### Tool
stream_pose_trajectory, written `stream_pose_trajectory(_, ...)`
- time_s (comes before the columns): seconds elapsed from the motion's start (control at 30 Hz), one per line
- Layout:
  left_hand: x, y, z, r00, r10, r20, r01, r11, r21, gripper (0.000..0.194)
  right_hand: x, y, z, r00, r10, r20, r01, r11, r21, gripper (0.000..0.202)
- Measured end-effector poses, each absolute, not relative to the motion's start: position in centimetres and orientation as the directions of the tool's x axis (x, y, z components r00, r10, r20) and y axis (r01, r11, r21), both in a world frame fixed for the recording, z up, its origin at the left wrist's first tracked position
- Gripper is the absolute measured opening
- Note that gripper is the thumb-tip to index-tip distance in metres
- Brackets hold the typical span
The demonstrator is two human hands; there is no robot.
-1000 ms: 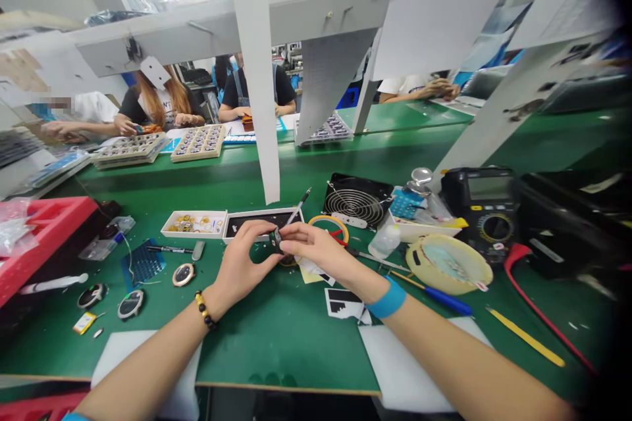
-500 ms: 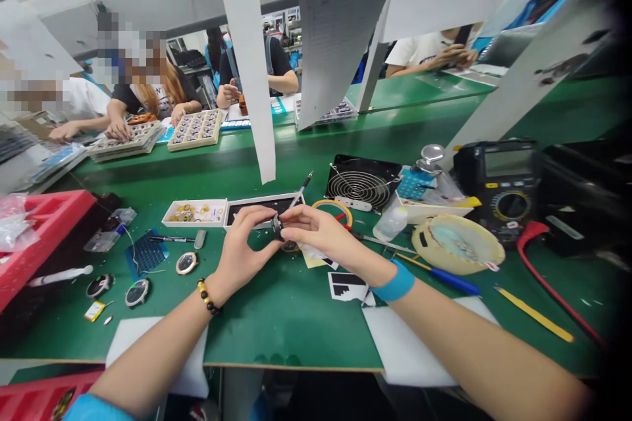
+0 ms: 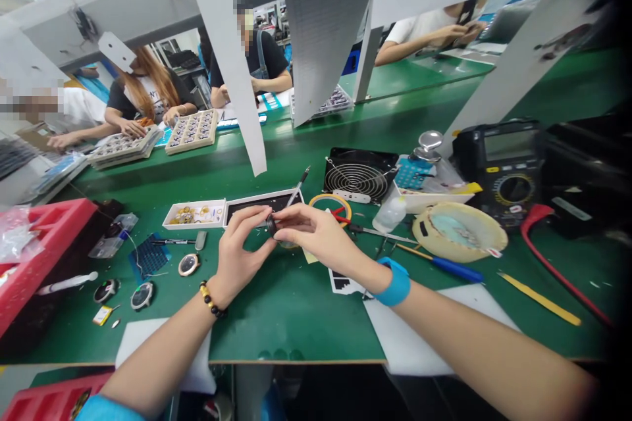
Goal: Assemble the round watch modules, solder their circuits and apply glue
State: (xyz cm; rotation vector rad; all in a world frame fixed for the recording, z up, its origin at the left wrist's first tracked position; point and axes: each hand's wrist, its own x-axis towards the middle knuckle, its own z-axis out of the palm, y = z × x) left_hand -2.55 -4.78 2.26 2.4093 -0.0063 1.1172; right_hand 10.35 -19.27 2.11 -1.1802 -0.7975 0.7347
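Between my two hands a small dark watch case (image 3: 271, 225) is held up edge-on above the green bench. My left hand (image 3: 243, 241) grips its left side between thumb and fingers. From the right, my right hand (image 3: 316, 233) pinches it with thumb and fingertips. The fingers hide much of the case. Just behind the hands lies a white tray with a dark lining (image 3: 237, 208), with a pen (image 3: 299, 185) resting across it. Left of my left hand are a gold-rimmed watch (image 3: 188, 265) and two silver-rimmed ones, one being a watch (image 3: 143, 295) near the foam.
A box of small gold parts (image 3: 194, 214) stands behind. Rightward are a fan (image 3: 359, 174), a multimeter (image 3: 511, 174), a cream bowl (image 3: 459, 231), a blue-handled screwdriver (image 3: 457, 270) and yellow tweezers (image 3: 540, 299). A red bin (image 3: 47, 237) borders the left. Co-workers sit across the bench.
The watch case has been turned between my fingers and now shows a dark edge. Both hands keep their grip. The camera view has shifted slightly.
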Motion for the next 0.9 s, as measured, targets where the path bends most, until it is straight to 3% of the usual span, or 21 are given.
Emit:
stream_pose_trajectory(0.23, -2.65, -4.99, 2.17, 0.621, 0.159, 0.767, -0.190, -0.919, 0.345, 0.039, 10.17, -19.26, 1.89, 0.531, 0.823, 0.203, -0.049, 0.269, -0.962, 0.030)
stream_pose_trajectory(0.53, -2.68, -4.68, 1.49, 0.620, 0.237, 0.748, -0.252, -0.843, 0.476, 0.043, 10.06, -19.59, 2.58, 0.513, 0.822, 0.249, 0.030, 0.273, -0.962, 0.033)
stream_pose_trajectory(0.9, -2.68, -5.07, 2.23, 0.592, 0.173, 0.787, -0.231, -0.900, 0.371, 0.044, 9.98, -19.50, 2.39, 0.526, 0.817, 0.236, 0.002, 0.275, -0.961, 0.035)
